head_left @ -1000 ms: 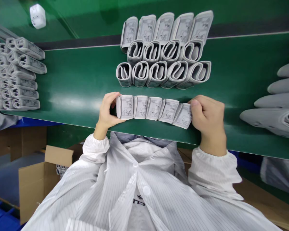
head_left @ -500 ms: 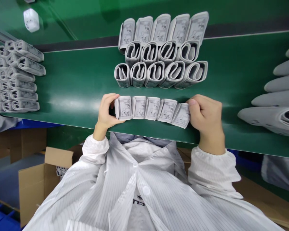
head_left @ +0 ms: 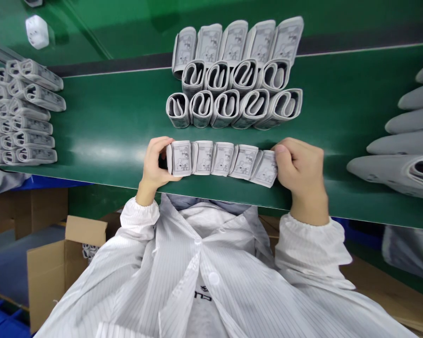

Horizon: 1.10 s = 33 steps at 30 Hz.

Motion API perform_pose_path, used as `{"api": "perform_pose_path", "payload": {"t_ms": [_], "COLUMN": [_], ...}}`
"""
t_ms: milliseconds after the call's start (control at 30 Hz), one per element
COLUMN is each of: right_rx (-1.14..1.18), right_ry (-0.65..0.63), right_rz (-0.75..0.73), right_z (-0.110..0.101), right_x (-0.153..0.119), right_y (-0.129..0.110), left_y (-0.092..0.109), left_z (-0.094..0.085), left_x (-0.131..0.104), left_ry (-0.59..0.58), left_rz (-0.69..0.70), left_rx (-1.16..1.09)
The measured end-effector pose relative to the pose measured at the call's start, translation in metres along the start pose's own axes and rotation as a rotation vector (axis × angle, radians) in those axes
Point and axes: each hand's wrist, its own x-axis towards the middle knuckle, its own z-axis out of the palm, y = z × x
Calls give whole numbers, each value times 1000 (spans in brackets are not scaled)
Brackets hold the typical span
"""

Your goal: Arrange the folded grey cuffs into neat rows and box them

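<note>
A row of several rolled grey blood pressure cuffs (head_left: pixel 223 159) lies along the near side of the green work surface, their printed body diagrams facing up. My left hand (head_left: pixel 155 162) grips the leftmost cuff (head_left: pixel 181 158), fingers behind it and thumb at its near side. At the other end, my right hand (head_left: pixel 299 164) is closed, its thumb against the rightmost cuff (head_left: pixel 265 168); its curled fingers are partly hidden. The row slants slightly towards me at the right. Beyond it stands a stack of rolled cuffs (head_left: pixel 225 109), some showing coiled ends, the back ones showing printed faces.
More rolled cuffs (head_left: pixel 37 122) are piled at the left. Several larger grey rolled pieces (head_left: pixel 405 144) lie at the right edge. A white socket block (head_left: pixel 37 32) is at the upper left. An open cardboard box (head_left: pixel 46 270) stands below the table's near edge (head_left: pixel 218 199).
The whole view has shifted very slightly. Both hands and the row of cuffs keep the same positions relative to each other.
</note>
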Motion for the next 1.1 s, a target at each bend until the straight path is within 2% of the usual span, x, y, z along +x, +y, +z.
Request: {"api": "perform_pose_path", "payload": {"t_ms": [567,967,1100], "right_rx": [3,5,5], "right_ry": [3,12,15], "right_rz": [-10,-6,-8], "right_z": [2,2,1], "right_x": [-1,-1,-1], "right_y": [1,1,1], "left_y": [-2,2,1], "left_z": [1,1,1], "left_x": [-1,2,2], "left_ry": [3,44,24], "left_rz": [-2,53,31], "left_rx": [-5,-51,13]}}
